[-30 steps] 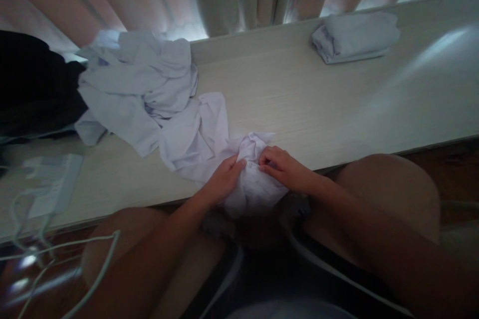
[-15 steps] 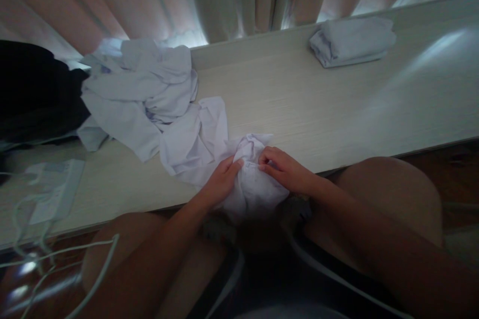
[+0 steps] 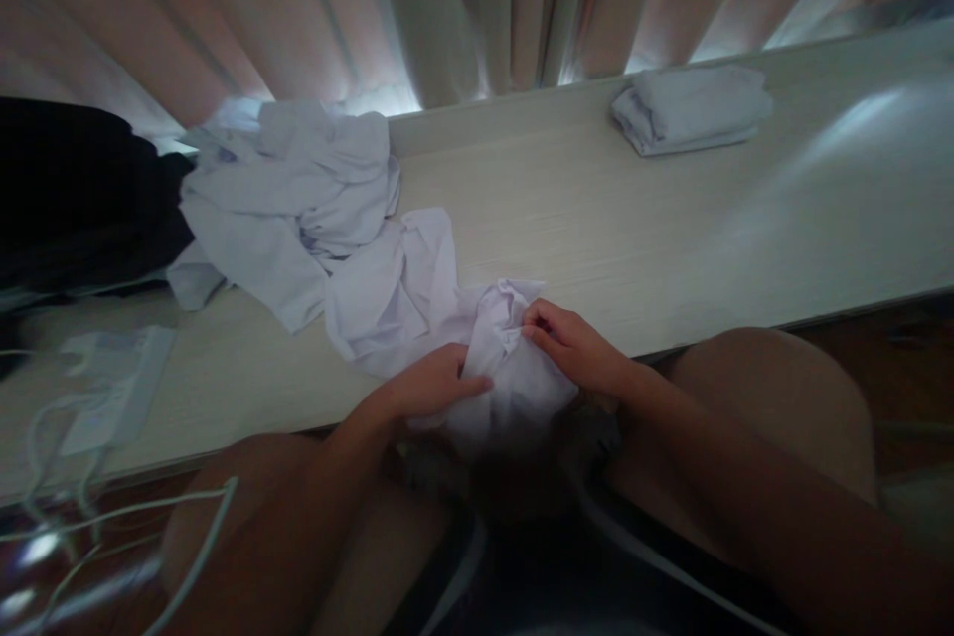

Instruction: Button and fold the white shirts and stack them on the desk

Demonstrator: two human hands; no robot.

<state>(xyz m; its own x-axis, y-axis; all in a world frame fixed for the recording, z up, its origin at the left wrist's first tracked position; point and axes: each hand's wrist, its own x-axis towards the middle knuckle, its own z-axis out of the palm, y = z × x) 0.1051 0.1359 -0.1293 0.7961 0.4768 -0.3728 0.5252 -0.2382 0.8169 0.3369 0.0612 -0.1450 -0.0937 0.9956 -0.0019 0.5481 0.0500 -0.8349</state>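
Note:
A crumpled white shirt (image 3: 514, 373) hangs over the table's front edge toward my lap, its far part spread on the tabletop. My left hand (image 3: 439, 383) grips its left side, thumb on top and the other fingers partly hidden by the cloth. On the opposite side, my right hand (image 3: 562, 338) pinches a gathered fold between thumb and fingertips. The cloth bunches into creases between both hands. Whether a button lies under the right fingertips is too blurred to tell.
Several white garments lie heaped (image 3: 290, 179) at the back left, beside a black pile (image 3: 81, 199). A folded white garment (image 3: 693, 109) rests at the back right. A white power strip (image 3: 119, 388) with cables (image 3: 194, 547) is at the left. Curtains (image 3: 477, 0) hang behind the table (image 3: 581, 209).
My left hand has slid down and slightly left along the cloth, its thumb now lower. The right hand keeps its pinch. The view has tilted slightly.

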